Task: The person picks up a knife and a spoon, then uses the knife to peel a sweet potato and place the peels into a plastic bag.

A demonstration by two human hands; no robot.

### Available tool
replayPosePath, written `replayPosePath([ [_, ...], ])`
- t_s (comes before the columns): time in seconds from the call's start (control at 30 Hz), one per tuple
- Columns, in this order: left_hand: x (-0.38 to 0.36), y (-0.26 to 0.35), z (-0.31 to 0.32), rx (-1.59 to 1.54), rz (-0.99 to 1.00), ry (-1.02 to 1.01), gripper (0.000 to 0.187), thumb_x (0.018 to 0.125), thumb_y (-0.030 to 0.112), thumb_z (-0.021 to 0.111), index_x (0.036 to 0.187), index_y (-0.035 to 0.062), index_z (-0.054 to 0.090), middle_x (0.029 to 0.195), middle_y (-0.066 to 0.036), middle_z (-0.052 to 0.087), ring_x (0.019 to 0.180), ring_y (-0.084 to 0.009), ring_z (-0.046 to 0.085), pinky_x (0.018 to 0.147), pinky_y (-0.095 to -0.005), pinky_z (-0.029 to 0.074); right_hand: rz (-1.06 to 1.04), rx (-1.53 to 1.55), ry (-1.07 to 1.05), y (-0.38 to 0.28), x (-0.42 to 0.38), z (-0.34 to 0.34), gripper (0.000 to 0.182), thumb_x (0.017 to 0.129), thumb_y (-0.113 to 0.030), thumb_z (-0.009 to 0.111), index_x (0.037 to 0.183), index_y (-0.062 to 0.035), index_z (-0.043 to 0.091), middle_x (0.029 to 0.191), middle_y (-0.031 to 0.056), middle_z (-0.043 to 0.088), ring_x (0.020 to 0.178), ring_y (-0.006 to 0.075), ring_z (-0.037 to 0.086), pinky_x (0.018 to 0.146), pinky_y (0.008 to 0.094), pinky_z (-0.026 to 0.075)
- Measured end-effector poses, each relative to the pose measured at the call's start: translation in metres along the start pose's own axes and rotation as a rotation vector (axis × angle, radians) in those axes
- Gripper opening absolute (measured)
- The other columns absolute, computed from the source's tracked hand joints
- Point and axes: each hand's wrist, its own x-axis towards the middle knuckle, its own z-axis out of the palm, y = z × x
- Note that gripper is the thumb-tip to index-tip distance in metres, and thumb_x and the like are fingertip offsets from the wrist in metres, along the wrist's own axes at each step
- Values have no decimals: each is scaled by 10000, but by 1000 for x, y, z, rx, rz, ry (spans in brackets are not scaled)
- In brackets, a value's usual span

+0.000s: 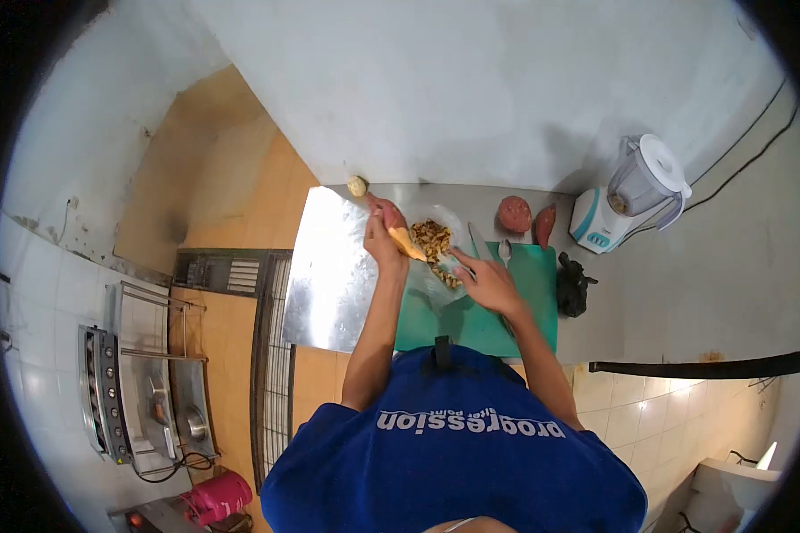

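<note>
My left hand [381, 241] is closed around a partly peeled sweet potato [404, 242], its red skin still on the upper end and orange flesh bare on the lower end. Close to that bare end, the fingers of my right hand [489, 282] are closed on a small pale tool [451, 260], mostly hidden by the hand. Under and between both hands lies a heap of brown and yellowish scraps [431, 238] in a clear plastic bag or bowl [458, 220]. A green cutting board [533, 306] extends beneath my right forearm.
A knife [478, 240] and a spoon [505, 252] lie by the board's far edge. Behind them are a round reddish tuber [514, 214] and a smaller one [545, 226]. To the right stand a black plastic bag [574, 286] and a blender [636, 191]. A pale round piece [356, 186] sits far left.
</note>
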Motion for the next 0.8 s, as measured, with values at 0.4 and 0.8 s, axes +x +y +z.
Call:
replayPosePath([
  [0.4,10,36,-1,-216,-100,-83,330,982,357,513,1104,57,578,965,-84,631,832,-208,635,733,-337,544,-32,-72,-80,19,-6,12,462,980,-380,538,1427,-264,561,967,212,712,926,419,674,832,529,513],
  [0.8,11,27,-8,-223,-184,-22,351,975,420,477,1084,102,579,927,-54,633,828,-204,641,710,-356,555,-129,-101,-124,19,-5,14,455,985,-387,529,1421,-262,563,961,208,711,943,429,667,847,519,510],
])
